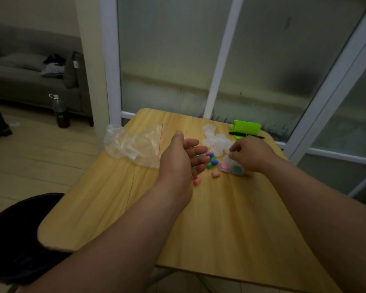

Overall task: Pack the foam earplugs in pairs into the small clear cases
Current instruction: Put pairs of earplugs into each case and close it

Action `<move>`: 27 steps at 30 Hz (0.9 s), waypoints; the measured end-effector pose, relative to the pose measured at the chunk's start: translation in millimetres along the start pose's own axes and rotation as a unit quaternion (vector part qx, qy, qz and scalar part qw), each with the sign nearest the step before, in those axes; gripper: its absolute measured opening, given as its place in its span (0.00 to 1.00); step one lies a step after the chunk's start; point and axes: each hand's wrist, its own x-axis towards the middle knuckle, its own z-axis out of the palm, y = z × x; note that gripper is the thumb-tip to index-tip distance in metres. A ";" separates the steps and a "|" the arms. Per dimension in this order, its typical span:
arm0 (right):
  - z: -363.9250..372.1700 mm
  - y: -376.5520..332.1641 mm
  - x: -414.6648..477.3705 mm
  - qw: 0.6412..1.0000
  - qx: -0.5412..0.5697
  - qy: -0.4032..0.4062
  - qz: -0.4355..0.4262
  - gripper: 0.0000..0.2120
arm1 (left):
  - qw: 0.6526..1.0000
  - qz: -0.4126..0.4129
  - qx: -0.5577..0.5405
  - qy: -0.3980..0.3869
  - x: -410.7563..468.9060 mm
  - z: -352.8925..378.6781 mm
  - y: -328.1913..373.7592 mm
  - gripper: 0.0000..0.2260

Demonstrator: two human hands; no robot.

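Your left hand (182, 157) is held edge-up, fingers (192, 142) straight and spread, grasping nothing, just beside loose coloured foam earplugs (211, 160) on the desk (220, 218). Your right hand (251, 155) curls over two filled clear cases (230, 168); you cannot tell whether it grips one. Empty cases (216, 140) lie behind, and a plastic bag (133, 144) lies to the left.

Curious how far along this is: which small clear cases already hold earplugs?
The two by the right hand: the pink-filled clear case and the green-filled clear case. The pile of clear cases behind them looks empty.
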 end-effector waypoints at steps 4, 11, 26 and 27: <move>2.0 -2.8 9.9 0.999 -0.027 -0.040 0.012 0.11 | 1.000 -0.009 0.015 -0.005 0.7 0.3 1.3 0.21; 4.7 -1.1 11.4 0.997 -0.022 -0.079 -0.004 0.11 | 1.000 -0.021 0.021 -0.010 -0.4 -0.4 3.4 0.21; -32.8 -26.5 -41.2 0.969 0.212 0.118 -0.038 0.07 | 0.995 -0.007 0.086 -0.056 -7.4 -3.6 -1.8 0.08; -36.3 -33.8 -57.6 0.958 0.248 0.141 -0.033 0.06 | 0.993 -0.007 0.094 -0.073 -10.6 -3.4 -3.6 0.08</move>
